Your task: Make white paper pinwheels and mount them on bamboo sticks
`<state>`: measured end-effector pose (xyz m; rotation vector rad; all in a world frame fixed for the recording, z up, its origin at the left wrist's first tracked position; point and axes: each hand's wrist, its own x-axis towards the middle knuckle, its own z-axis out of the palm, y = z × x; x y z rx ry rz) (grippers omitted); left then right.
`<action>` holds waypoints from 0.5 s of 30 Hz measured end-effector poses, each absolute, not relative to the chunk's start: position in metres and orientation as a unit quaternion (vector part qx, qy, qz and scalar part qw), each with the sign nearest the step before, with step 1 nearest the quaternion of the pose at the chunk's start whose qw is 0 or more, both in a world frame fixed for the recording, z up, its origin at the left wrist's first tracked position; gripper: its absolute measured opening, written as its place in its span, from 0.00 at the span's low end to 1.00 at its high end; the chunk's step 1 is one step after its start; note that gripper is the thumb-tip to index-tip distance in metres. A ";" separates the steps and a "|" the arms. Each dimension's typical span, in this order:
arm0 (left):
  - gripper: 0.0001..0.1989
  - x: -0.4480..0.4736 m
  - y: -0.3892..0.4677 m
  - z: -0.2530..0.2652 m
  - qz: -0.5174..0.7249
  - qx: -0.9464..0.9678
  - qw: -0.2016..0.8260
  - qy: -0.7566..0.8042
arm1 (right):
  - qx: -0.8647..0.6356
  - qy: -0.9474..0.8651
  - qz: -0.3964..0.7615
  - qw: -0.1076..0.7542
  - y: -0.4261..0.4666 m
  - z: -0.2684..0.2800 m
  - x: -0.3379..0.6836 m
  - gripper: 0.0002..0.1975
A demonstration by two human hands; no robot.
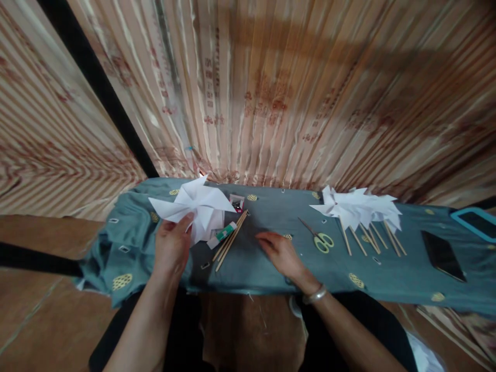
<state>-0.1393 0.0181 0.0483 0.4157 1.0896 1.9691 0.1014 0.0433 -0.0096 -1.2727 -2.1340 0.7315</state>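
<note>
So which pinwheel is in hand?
The white pinwheel held by the left hand; the other pinwheels lie bunched right of the scissors, with sticks showing.

The light is dim, the curtain [267, 139] shadowed near its top (fine detail looks soft).

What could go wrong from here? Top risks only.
1. Creasing: the left hand grips the white paper pinwheel with the thumb on top; too firm a pinch might bend the folds.
2. Rolling: the loose wooden sticks and the green-and-white tube lie side by side near the pinwheel; a nudge could scatter them.
3. Poke: the scissors lie beside the right hand; a careless sweep might catch the pointed end.
</note>
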 end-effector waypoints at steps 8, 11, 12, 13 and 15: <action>0.18 -0.151 0.019 0.045 0.797 0.162 0.397 0.426 | -0.453 -0.884 0.084 0.076 0.130 0.023 0.017 0.16; 0.19 -0.153 0.018 0.045 0.803 0.153 0.394 0.421 | -0.440 -0.896 0.053 0.023 0.142 0.019 0.009 0.15; 0.19 -0.154 0.018 0.045 0.804 0.151 0.394 0.419 | -0.435 -0.899 0.044 0.008 0.144 0.018 0.008 0.15; 0.19 -0.154 0.018 0.045 0.804 0.151 0.396 0.417 | -0.429 -0.903 0.036 -0.007 0.145 0.018 0.008 0.14; 0.19 -0.155 0.017 0.046 0.803 0.153 0.403 0.413 | -0.417 -0.908 0.023 -0.031 0.146 0.019 0.006 0.13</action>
